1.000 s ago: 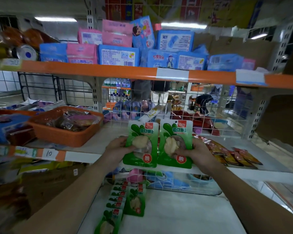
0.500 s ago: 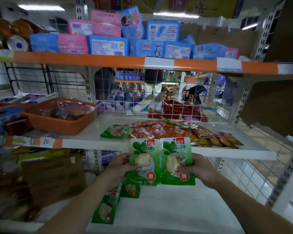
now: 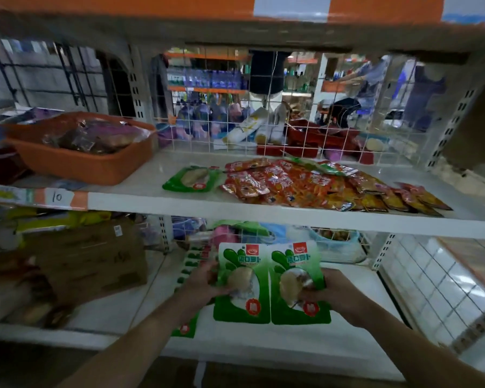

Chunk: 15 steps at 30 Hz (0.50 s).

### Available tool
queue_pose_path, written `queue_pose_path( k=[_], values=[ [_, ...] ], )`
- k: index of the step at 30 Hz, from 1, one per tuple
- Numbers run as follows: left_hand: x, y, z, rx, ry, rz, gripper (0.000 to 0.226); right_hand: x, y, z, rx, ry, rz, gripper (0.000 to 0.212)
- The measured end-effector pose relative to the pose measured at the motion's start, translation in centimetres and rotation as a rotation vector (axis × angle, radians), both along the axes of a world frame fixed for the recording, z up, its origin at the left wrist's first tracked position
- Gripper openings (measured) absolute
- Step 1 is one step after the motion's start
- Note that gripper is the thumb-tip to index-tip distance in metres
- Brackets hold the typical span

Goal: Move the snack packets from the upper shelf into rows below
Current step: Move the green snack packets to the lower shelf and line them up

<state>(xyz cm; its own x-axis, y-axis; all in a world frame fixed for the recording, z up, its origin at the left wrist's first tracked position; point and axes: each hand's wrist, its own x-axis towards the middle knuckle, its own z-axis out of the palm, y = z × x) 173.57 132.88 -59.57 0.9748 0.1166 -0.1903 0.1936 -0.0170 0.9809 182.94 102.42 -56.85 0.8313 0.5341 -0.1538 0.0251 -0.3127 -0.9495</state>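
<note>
the left hand (image 3: pixel 205 284) pinches the left green snack packet (image 3: pixel 242 309) by its left edge, and the right hand (image 3: pixel 339 298) grips the right green snack packet (image 3: pixel 297 317) by its right edge. the hands are apart, one packet each, and the packets stand upright, edge to edge, touching down the middle, long axes running 12 to 6. they hang in front of and above the lower shelf (image 3: pixel 263 348), under the lip of the upper shelf (image 3: pixel 263 219). the relation that matters: the row of green packets (image 3: pixel 183 329) already laid on the lower shelf sits at 9 o'clock of the held pair, partly hidden behind the left hand and forearm, and runs front to back, 6 to 12. so the left hand is the nearer one, and its packet likely goes down first, either onto that row or as the start of a new row at 3 o'clock of it, where white shelf shows below the held pair. at 11 o'clock from the hands one more green packet (image 3: pixel 192 179) lies flat on the upper shelf, beside a heap of red and orange packets (image 3: pixel 305 186) at 12 to 1 o'clock, so the job looks partway done.
</note>
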Motion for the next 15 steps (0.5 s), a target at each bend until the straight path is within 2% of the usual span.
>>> queue_pose_path(
  k=[5, 7, 11, 15],
  values=[
    [2.6, 1.8, -4.0, 0.063, -0.057, -0.018, 0.112, 2.5, 2.6, -3.1, -0.062, 0.014, 0.0, 0.033],
    [3.8, 2.4, -5.2, 0.138, -0.061, -0.04, 0.109, 3.8, 4.0, -4.6, -0.079, 0.02, 0.0, 0.032],
    [6.7, 4.8, -8.2, 0.301, 0.009, -0.061, 0.082, 6.8, 6.3, -7.7, -0.106, 0.031, -0.017, 0.034],
    [9.7, 8.4, -12.0, 0.41, 0.058, -0.086, 0.079, 10.3, 8.6, -10.6, -0.144, 0.045, -0.002, 0.034]
  ],
)
